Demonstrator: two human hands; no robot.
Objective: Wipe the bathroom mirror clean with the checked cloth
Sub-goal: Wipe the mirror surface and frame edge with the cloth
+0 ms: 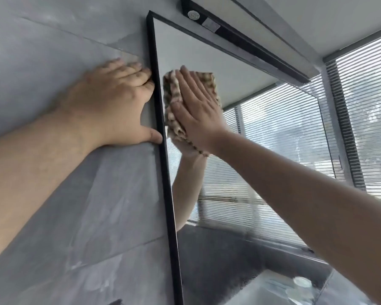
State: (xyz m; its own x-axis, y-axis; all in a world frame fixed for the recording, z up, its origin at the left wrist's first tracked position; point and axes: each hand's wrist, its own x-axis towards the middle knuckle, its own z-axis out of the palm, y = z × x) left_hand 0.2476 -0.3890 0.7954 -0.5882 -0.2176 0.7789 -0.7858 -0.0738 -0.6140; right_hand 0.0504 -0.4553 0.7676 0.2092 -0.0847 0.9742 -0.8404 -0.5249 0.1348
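The wiping step is in hand. The right hand (pixel 198 111) lies flat on the cloth (pixel 208 81) and presses it on the mirror (pixel 218 51). Its grip is wide, the fingers straight and together, pointing to about 11 o'clock. The folded cloth sits in the upper left part of the glass, near 10 o'clock of the mirror and just beside the black frame (pixel 164 155). Its edges show around the fingers and under the palm.

At 9 o'clock from the cloth, the left hand (pixel 110 106) rests open on the grey wall (pixel 53 51) and holds nothing. Its fingertips and thumb touch the frame's outer edge, probably for support.

Most of the glass toward 3 and 5 o'clock seems not yet wiped, so the task looks to be at an early or middle stage. The next move probably calls for keeping the palm pressure even while the cloth slides along the top edge toward 2 o'clock, then lower in overlapping rows
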